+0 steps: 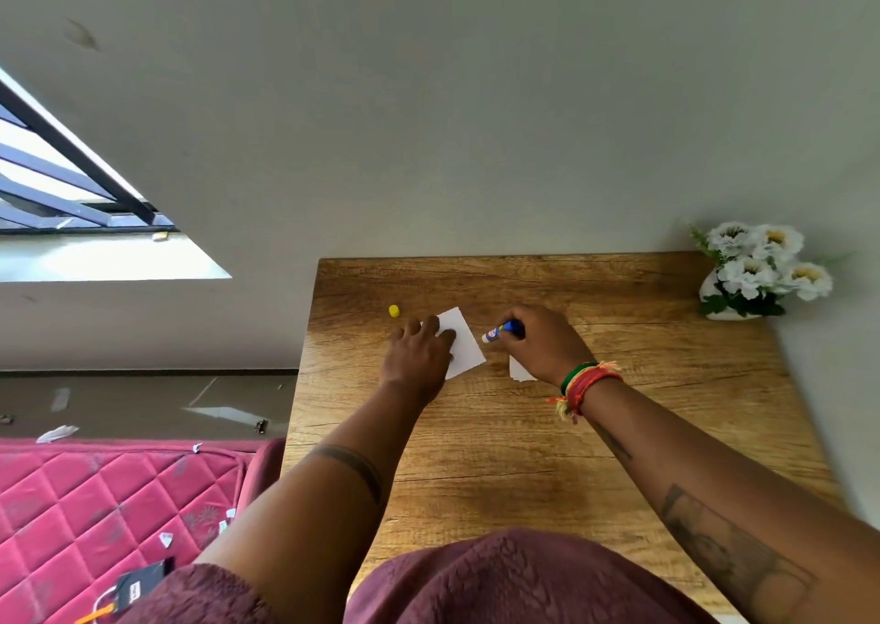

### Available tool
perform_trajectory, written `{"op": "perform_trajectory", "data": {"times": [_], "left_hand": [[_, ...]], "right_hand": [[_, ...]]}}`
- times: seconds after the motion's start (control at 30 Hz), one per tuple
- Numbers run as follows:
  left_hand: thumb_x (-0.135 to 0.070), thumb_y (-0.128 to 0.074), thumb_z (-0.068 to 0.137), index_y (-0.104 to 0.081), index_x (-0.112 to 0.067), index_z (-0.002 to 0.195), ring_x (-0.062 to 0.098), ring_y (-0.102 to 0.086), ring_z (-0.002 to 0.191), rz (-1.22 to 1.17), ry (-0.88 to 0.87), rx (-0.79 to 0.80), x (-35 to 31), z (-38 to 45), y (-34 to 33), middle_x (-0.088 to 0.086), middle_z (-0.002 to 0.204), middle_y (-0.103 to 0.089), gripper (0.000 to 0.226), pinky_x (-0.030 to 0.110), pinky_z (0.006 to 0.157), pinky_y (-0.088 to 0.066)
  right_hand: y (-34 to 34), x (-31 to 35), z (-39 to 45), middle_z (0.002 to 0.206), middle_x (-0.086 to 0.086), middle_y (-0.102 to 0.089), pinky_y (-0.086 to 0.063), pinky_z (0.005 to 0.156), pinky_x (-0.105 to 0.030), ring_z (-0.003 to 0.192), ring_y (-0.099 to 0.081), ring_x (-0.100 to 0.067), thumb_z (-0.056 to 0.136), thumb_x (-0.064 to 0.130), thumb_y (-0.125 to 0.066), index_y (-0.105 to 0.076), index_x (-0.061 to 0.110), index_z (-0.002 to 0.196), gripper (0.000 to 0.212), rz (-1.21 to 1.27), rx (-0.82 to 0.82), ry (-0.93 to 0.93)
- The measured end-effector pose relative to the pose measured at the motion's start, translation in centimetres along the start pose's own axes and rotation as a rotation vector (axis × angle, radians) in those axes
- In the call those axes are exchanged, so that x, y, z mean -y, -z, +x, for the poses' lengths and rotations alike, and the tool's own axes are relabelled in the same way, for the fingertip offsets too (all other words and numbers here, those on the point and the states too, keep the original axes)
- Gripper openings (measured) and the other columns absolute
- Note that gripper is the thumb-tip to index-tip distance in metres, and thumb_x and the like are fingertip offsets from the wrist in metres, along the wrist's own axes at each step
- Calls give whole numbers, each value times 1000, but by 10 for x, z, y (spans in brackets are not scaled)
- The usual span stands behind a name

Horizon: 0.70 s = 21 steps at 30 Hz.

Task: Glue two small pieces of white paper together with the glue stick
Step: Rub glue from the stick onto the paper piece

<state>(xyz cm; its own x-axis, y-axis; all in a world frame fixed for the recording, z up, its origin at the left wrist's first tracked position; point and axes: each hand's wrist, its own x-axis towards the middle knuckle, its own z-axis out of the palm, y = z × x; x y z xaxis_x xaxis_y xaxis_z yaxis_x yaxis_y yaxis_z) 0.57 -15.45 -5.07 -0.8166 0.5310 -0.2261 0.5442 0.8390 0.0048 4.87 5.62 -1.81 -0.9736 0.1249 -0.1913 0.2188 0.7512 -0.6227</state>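
A small white paper (463, 343) lies flat on the wooden table (524, 442). My left hand (421, 354) rests on its left part, fingers spread and pressing it down. My right hand (540, 340) grips a blue glue stick (500, 331), uncapped, its white tip pointing left at the paper's right edge. A second white paper (520, 371) peeks out from under my right wrist, mostly hidden. The yellow cap (394, 310) lies on the table, just beyond my left hand.
A white vase of white flowers (757, 271) stands at the table's far right corner against the wall. Left of the table is a red quilted mattress (95, 504) with paper scraps on it. The table's left edge is close to my left hand.
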Motion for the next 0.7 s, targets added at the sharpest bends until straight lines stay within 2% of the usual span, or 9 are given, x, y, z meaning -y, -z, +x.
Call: {"op": "perform_trajectory", "data": {"times": [0.23, 0.37, 0.47, 0.6, 0.7], "left_hand": [[-36, -42, 105, -50, -15, 136, 34, -54, 116, 42, 15, 4, -13, -5, 2, 13, 130, -57, 39, 46, 93, -41], [-40, -49, 102, -50, -15, 135, 32, -54, 116, -1, 37, -27, -14, -7, -1, 13, 132, -53, 42, 44, 93, -44], [-38, -56, 99, -50, -16, 137, 33, -53, 115, -3, -1, -89, -15, -6, -1, 11, 135, -53, 45, 45, 91, -44], [-20, -43, 96, -48, -17, 146, 35, -51, 117, -2, -128, -92, -14, -1, -1, 10, 138, -54, 50, 46, 96, -39], [-22, -37, 93, -48, -18, 146, 35, -49, 119, -7, -139, -52, -15, -1, 0, 10, 138, -52, 54, 47, 98, -38]], "right_hand": [[-8, -2, 5, 109, 0, -68, -48, 73, -27, 89, -61, -16, 93, 19, -64, -71, 20, 113, 21, 14, -77, -18], [-10, -2, 13, 108, -2, -69, -41, 72, -25, 86, -57, -14, 95, 18, -63, -69, 18, 111, 17, -25, -105, -12], [-11, 1, 20, 109, -3, -69, -45, 75, -27, 88, -57, -14, 95, 18, -63, -69, 16, 113, 19, -46, -101, -9], [-11, 6, 26, 106, -5, -69, -50, 75, -32, 88, -60, -19, 95, 18, -61, -70, 17, 108, 15, -99, -79, 13], [-11, 8, 30, 107, -5, -67, -50, 76, -33, 89, -58, -19, 96, 19, -60, -70, 15, 108, 16, -150, -75, 30]]}}
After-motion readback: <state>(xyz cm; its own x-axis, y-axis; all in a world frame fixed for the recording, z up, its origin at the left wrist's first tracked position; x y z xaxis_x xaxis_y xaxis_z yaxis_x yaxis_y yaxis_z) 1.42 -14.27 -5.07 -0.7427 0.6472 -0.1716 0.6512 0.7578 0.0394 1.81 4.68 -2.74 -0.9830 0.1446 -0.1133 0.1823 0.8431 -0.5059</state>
